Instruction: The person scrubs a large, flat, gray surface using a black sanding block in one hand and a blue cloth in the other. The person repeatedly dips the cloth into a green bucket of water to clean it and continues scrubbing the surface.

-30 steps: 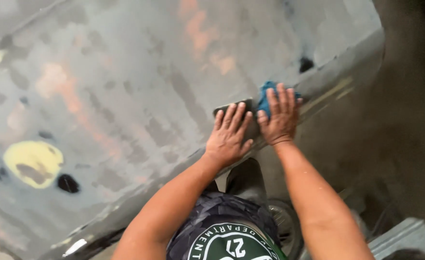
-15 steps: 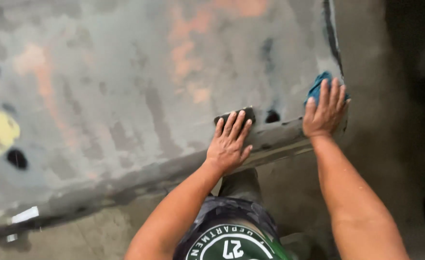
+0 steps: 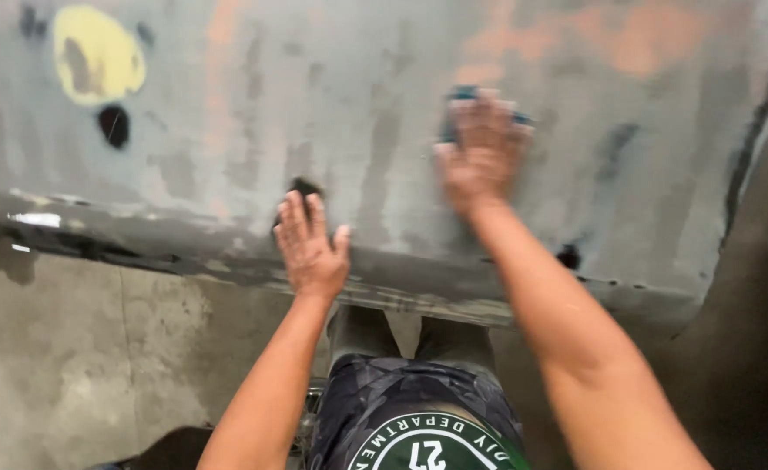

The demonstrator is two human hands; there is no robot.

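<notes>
Both hands press flat: left hand point(image 3: 310, 244) on a dark sanding block point(image 3: 301, 188), right hand point(image 3: 481, 152) on a blue cloth point(image 3: 464, 93), upper centre; grey panel point(image 3: 227, 130) looks patchy, unfinished.

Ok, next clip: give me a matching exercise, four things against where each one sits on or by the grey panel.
Things:
1. left hand
2. right hand
3. blue pad
4. yellow patch

Places:
A. upper left of the grey panel
B. flat near the panel's lower edge, over a small dark block
C. peeking out under the fingers of the farther hand
D. pressed on the panel higher up, blurred

Pairs: 1-B, 2-D, 3-C, 4-A
</notes>
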